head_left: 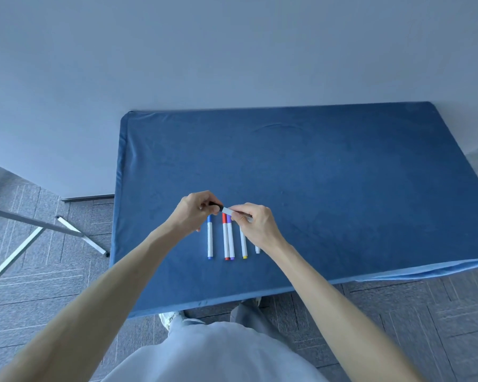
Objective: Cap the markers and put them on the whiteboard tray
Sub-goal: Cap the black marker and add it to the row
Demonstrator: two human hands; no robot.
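Above the table I hold a white marker with a black cap (pixel 224 210) between both hands. My left hand (pixel 196 210) pinches the black cap end, and my right hand (pixel 253 223) grips the white barrel. Below them, side by side on the blue cloth, lie a blue marker (pixel 210 238), a red marker (pixel 225 238), a purple marker (pixel 230 238) and a yellow marker (pixel 243 244). The bottom end of one more white marker (pixel 257 250) shows under my right wrist; the rest of it is hidden.
The table (pixel 342 188) wears a blue cloth and stands against a pale wall. A metal stand's legs (pixel 75 232) rest on the grey tiled floor to the left. No whiteboard tray is in view.
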